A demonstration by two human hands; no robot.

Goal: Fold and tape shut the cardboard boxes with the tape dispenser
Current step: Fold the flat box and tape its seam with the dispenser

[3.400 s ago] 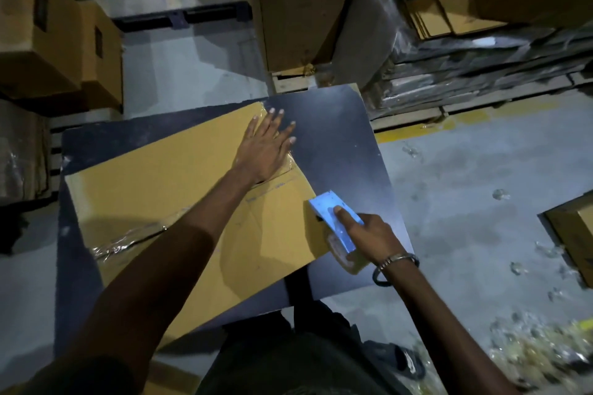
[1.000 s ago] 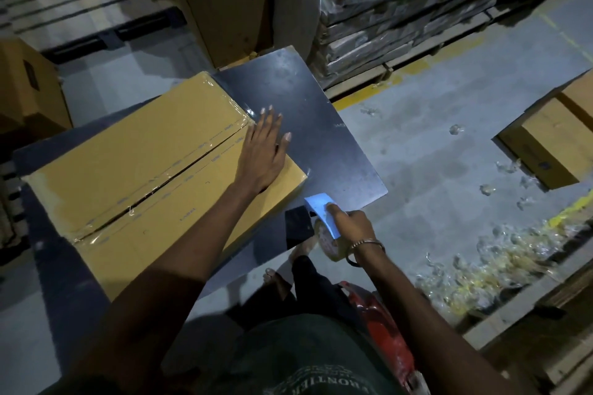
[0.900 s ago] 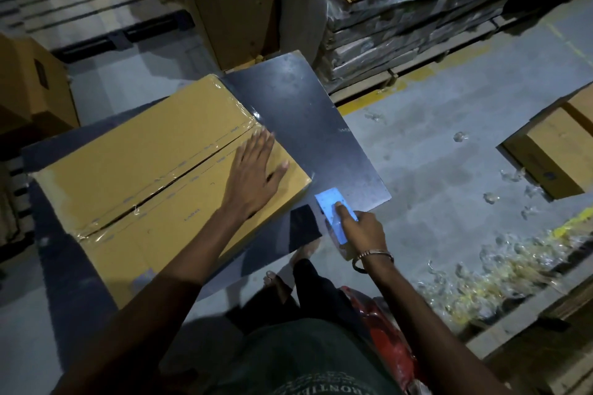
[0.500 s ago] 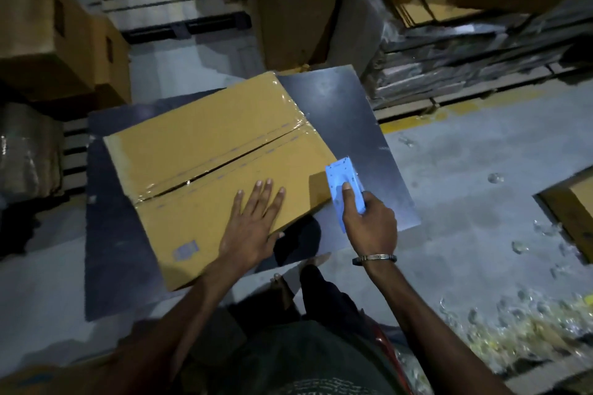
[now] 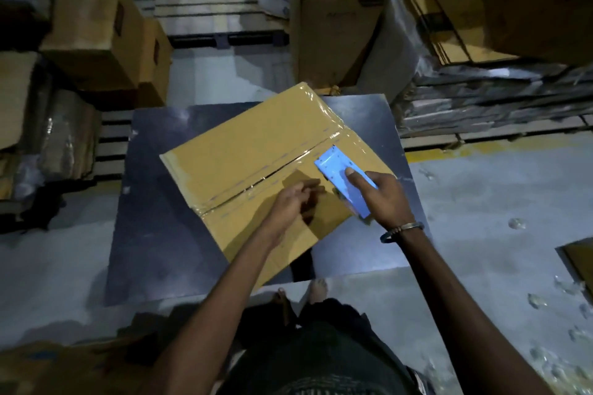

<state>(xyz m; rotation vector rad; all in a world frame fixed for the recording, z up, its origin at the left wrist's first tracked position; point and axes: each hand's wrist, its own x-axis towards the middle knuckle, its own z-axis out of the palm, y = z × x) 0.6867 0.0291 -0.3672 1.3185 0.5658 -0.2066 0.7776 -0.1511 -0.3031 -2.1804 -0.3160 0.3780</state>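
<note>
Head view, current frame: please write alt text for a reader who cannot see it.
A person's right hand holds a blue tape dispenser on top of a cardboard box lying on a dark table, near the right end of its centre seam. The left hand hovers beside it with loosely curled fingers, holding nothing visible. Stacked cartons surround the table.

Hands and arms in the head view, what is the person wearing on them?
Both forearms are bare, with no sleeves or gloves in view. The left hand has nothing on its wrist that I can see. The right hand has a thin metal bangle round the wrist. No rings or markings are clear in this dim light.
</note>
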